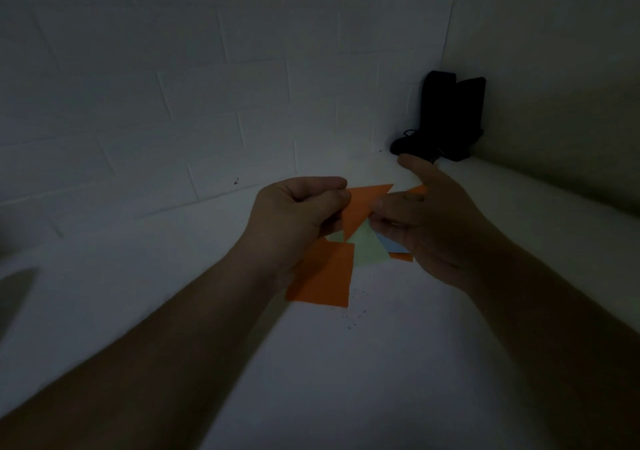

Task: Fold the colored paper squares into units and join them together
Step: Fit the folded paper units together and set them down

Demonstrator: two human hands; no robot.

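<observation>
The left hand (298, 214) pinches an orange folded unit (362, 207) above the white desk (398, 363); the right hand (426, 217) curls around the light green (369, 247), blue (393, 245) and orange pieces, thumb extended. A flat orange square (322, 276) appears to lie beneath. Risk: dim light hides pocket edges, so a flap may miss its slot. Loose pinching could let joined units slide apart.

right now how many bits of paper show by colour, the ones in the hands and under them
orange: 4 visible patches: triangle, square, tip, sliver
pale green: 1
light blue: 1
total: 6 patches; the hands hide whether some orange patches are one sheet
</observation>
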